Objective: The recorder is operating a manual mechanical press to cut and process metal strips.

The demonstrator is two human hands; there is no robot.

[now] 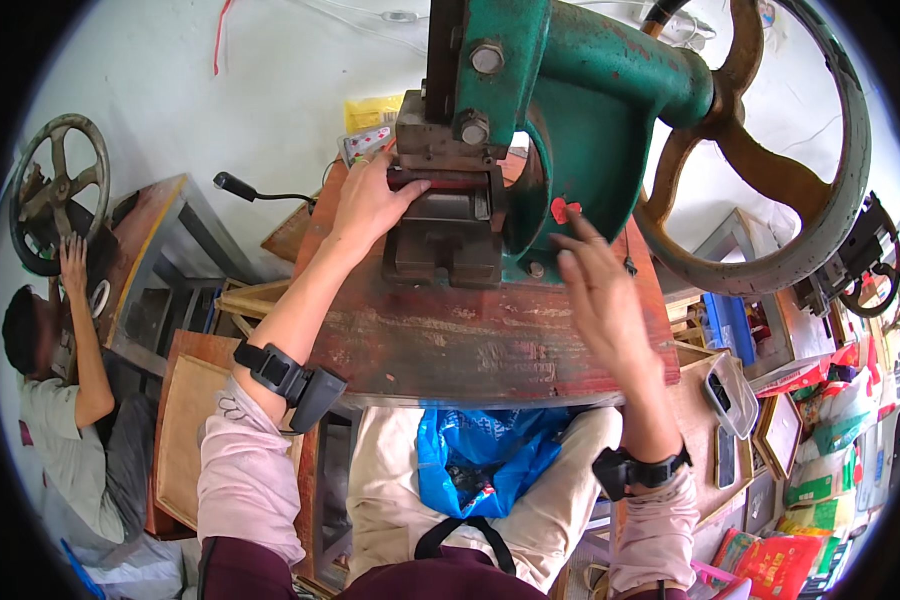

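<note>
My left hand [368, 200] is at the left side of a dark metal die [440, 215] beneath the ram of a green hand press [610, 150]. Its thumb lies along a dark reddish bar [455, 181] at the top of the die, and the fingers curl behind, partly hidden. My right hand [600, 290] is in front of the press frame with its fingers apart. The tip of the index finger meets or overlaps a small red piece [564, 209] against the green metal; whether they touch is unclear. A blue plastic bag [490, 440] with dark bits inside lies across my lap.
The press stands on a worn reddish wooden table [420, 345]. Its large handwheel [850, 150] juts out at upper right. At far left a person [60, 400] has a hand on another wheel [60, 190]. Wooden trays [195, 430] and a clear plastic box [730, 397] flank me.
</note>
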